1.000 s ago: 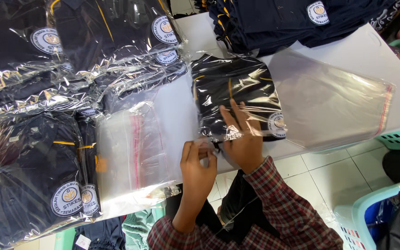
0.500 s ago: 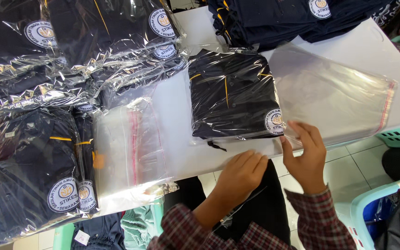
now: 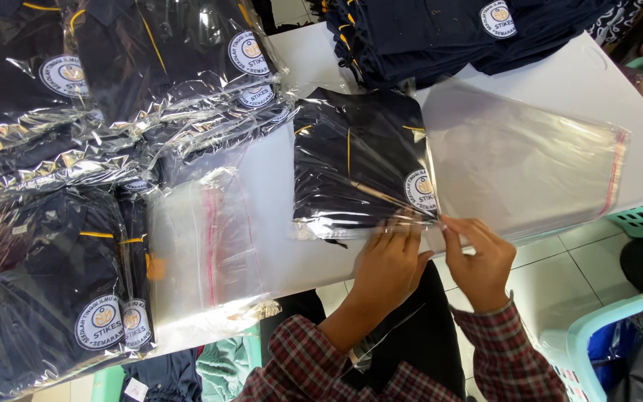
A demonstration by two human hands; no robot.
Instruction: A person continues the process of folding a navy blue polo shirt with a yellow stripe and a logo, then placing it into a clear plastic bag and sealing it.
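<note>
Both hands are down at the near edge of the white worktop (image 3: 299, 246): left hand (image 3: 390, 262) lies flat, fingers spread, pressing the corner of the folded navy shirt in its clear plastic bag (image 3: 359, 160); right hand (image 3: 478, 257) pinches the bag's open flap just beside it at 3 o'clock. That film looks thin, slick and crinkly, the shirt inside soft and light, so I'd grip it by the edges. More bagged navy shirts (image 3: 53, 283) are stacked at 9 o'clock.

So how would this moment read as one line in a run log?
left hand: on bagged dark garment | right hand: pinching clear bag stack edge | surface: white table
</note>
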